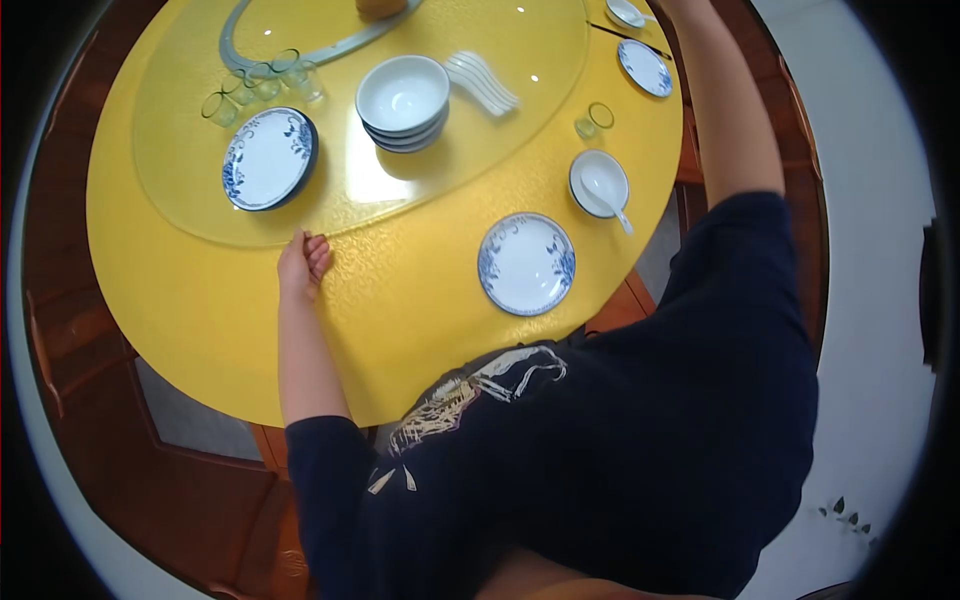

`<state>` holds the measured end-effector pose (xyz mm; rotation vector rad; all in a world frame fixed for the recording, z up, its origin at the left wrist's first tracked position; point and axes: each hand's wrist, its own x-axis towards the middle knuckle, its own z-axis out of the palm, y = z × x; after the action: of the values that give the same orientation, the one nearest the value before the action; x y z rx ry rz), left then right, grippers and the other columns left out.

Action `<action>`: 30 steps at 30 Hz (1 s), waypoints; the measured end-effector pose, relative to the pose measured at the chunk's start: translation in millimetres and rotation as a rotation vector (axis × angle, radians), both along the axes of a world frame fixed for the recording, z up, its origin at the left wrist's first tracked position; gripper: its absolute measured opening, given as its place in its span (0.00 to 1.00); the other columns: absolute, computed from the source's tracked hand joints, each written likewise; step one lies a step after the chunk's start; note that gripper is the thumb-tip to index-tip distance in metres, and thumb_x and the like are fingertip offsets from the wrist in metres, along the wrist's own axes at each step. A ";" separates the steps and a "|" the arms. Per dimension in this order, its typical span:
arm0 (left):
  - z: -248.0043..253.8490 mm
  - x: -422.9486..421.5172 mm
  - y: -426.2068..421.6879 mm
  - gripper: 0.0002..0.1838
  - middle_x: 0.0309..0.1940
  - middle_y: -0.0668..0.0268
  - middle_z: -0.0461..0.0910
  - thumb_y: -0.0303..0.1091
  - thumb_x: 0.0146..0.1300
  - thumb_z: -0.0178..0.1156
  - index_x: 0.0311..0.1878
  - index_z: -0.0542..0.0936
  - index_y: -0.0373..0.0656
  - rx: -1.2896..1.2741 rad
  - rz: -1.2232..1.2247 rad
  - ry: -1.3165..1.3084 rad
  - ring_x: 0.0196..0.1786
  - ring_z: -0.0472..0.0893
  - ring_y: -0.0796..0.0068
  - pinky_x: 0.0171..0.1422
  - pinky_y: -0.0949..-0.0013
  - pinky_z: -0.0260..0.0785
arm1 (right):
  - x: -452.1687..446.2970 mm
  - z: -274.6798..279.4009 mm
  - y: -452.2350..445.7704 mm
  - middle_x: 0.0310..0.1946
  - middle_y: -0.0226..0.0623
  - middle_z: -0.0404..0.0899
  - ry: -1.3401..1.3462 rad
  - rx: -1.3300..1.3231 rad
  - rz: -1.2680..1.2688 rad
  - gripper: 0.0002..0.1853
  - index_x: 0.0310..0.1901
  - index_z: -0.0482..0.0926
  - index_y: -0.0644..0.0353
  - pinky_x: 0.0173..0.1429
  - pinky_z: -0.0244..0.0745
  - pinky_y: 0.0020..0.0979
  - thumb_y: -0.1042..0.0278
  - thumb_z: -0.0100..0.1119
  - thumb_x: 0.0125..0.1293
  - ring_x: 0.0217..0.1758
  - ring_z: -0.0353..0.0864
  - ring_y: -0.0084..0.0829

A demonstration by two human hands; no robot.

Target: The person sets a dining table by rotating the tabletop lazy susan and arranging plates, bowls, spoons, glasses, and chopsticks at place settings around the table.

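My left hand is at the near rim of the glass turntable, its fingers curled and the thumb side against the edge. Just beyond it, a stack of blue-flowered plates sits on the glass. My right arm stretches to the far right of the table; only the base of my right hand shows at the top edge, its fingers cut off. Nearest to it are a small bowl with a white spoon, dark chopsticks and a flowered plate.
The turntable carries stacked white bowls, several white spoons and several green-tinted glasses. On the yellow table near me are a flowered plate, a bowl with a spoon and glassware. Wooden chairs surround the table.
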<state>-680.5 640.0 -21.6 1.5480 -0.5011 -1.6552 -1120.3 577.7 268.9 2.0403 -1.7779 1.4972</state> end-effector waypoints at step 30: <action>-12.2 -6.1 2.7 0.18 0.26 0.59 0.74 0.45 0.59 0.48 0.35 0.67 0.36 -0.084 0.051 -0.073 0.24 0.75 0.74 0.26 0.76 0.71 | -11.9 -204.9 173.7 0.22 0.25 0.68 -1.036 0.689 -0.014 0.10 0.36 0.75 0.64 0.30 0.61 0.20 0.66 0.52 0.56 0.25 0.64 0.18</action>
<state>-686.6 642.7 -33.8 1.5513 -0.5583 -1.5241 -1132.2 751.4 64.1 1.4236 -2.9795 2.4590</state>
